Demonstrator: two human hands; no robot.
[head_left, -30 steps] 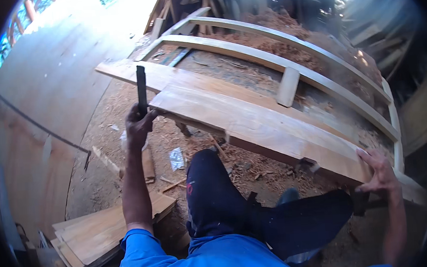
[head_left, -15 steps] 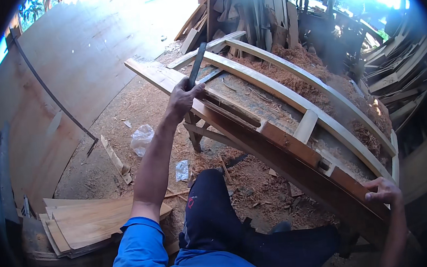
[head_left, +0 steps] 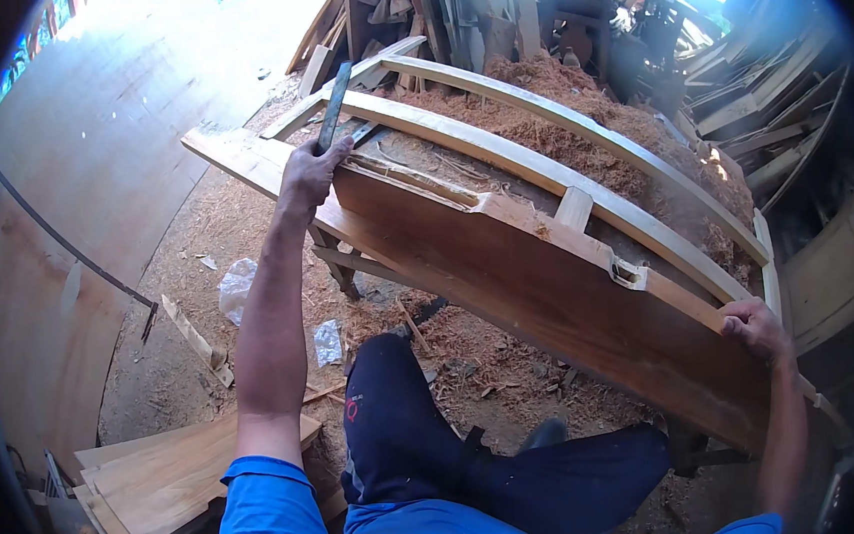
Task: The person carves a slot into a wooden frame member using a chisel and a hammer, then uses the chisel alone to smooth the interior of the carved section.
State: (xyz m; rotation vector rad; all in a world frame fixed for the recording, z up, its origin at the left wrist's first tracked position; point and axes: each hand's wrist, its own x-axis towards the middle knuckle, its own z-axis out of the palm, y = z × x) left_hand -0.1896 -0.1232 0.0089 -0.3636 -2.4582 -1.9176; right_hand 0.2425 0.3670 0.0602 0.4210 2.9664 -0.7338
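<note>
A thick brown plank (head_left: 549,287) stands tilted on the workbench, its broad face turned toward me and notches cut along its upper edge. My left hand (head_left: 311,174) is closed round a flat grey steel bar (head_left: 337,103) that looks like a chisel blade, pointing up and away. That hand also rests at the plank's left end. At the plank's right end, my right hand (head_left: 756,328) grips the upper edge, fingers curled over it. Just behind the plank lies a pale curved wooden frame (head_left: 497,141) with a short crosspiece (head_left: 574,209).
Wood shavings (head_left: 575,105) are heaped behind the frame and scattered over the ground. Thin boards (head_left: 163,479) lie stacked at lower left. A large plywood sheet (head_left: 94,243) fills the left side. Scrap timber (head_left: 767,120) is piled at right, and clear plastic (head_left: 238,290) lies near the bench leg.
The plank has been tipped up, so its broad brown face now shows toward me. Both hands keep their holds and have moved with it. The whole view has shifted slightly.
</note>
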